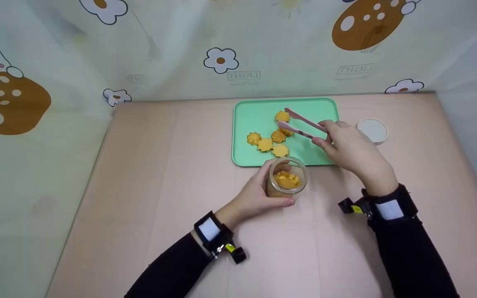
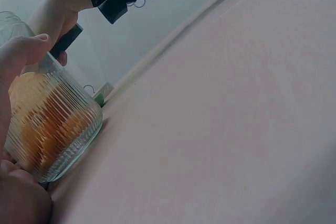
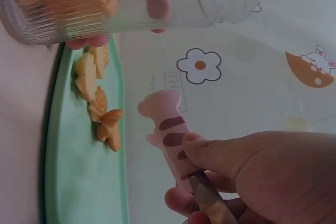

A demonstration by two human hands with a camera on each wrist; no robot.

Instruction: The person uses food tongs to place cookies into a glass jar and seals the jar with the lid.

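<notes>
My left hand grips a ribbed glass jar round its side, with its mouth uncovered. Inside the jar lie several golden cookies, heaped in the lower part. Pink tongs are held by my right hand, thumb on one arm and fingers on the other. Their tips stand apart above the green tray, and in the head view they overlap the rearmost cookie. From the right wrist view, the tongs hang over the tray with no cookie in them.
Several flower-shaped and swirled cookies lie on the tray's middle and left part. To the right of the tray sits a round white lid. A patterned curtain closes off the back of the pinkish table.
</notes>
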